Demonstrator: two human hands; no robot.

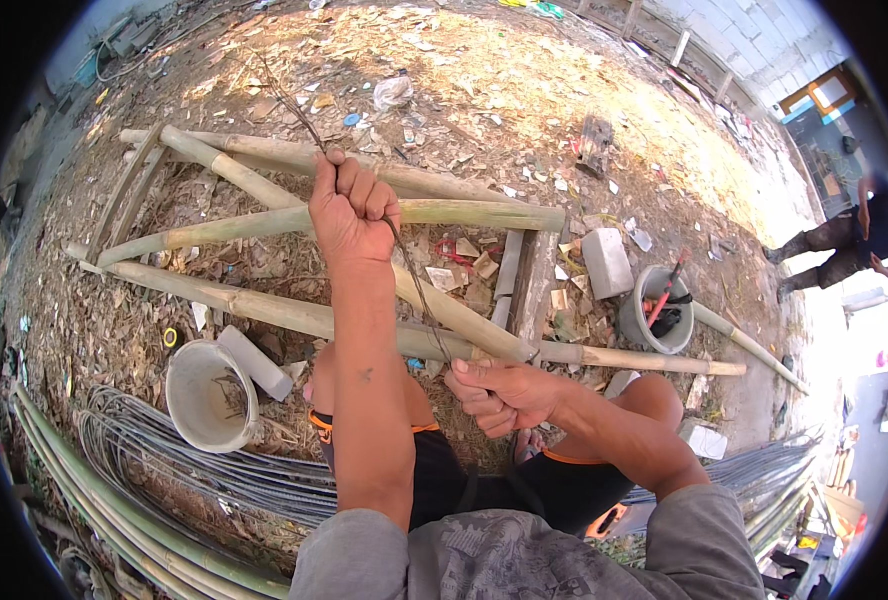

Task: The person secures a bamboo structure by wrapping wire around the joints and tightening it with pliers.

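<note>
Both my hands are closed on a bundle of thin dark wire (419, 283), stretched slantwise between them. My left hand (352, 212) grips it farther out, and the loose wire ends fan up and to the left beyond the fist. Nearer my body, my right hand (499, 396) pinches the lower end in front of my knees. Under my hands lie several bamboo poles (264, 308), two of them crossing slantwise. Behind my left fist runs a greenish bamboo pole (474, 213). Wooden pieces (537, 280) bear the poles at the right, and a narrow wooden frame (129, 190) stands at the left.
A pale bucket (176, 400) and a grey block (254, 362) sit at the left. Tools with a red handle stick out of another bucket (629, 322) beside a block (607, 262). Steel rods (294, 490) lie near me. A person (849, 235) stands far right.
</note>
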